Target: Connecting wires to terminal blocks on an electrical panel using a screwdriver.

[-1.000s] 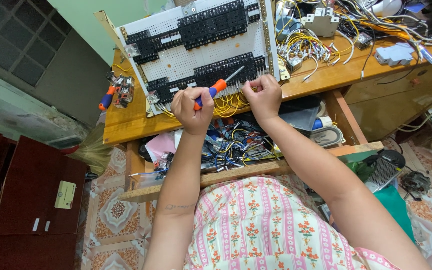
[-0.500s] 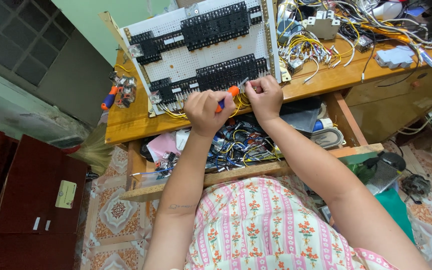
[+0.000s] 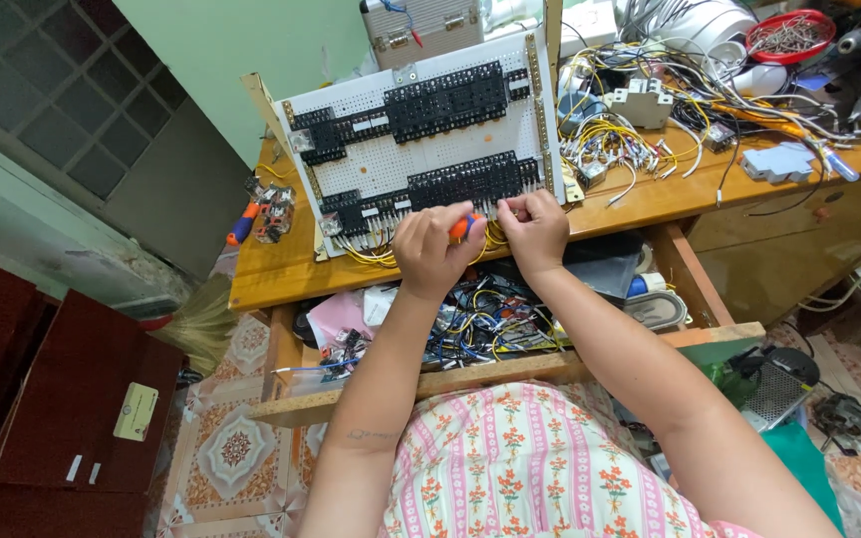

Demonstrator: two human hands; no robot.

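My left hand point(image 3: 430, 249) grips an orange-handled screwdriver point(image 3: 463, 226) at the lower edge of a white perforated panel point(image 3: 421, 149) that carries rows of black terminal blocks point(image 3: 447, 100). The screwdriver's tip is hidden between my hands. My right hand point(image 3: 532, 227) pinches a yellow wire point(image 3: 496, 235) at the bottom row of terminals, close beside the left hand. Yellow wires point(image 3: 371, 255) hang from under the panel's lower edge.
The panel leans on a wooden workbench point(image 3: 281, 269). A tangle of loose wires and small parts point(image 3: 640, 130) lies at the right, a red bowl of small parts point(image 3: 791, 32) at the back right. An orange-and-blue tool point(image 3: 244, 222) lies at the left. An open drawer point(image 3: 470, 309) holds wires.
My left hand has swung the screwdriver from pointing up at the panel to lying low between both hands. Both hands have drawn closer together at the bottom terminal row.
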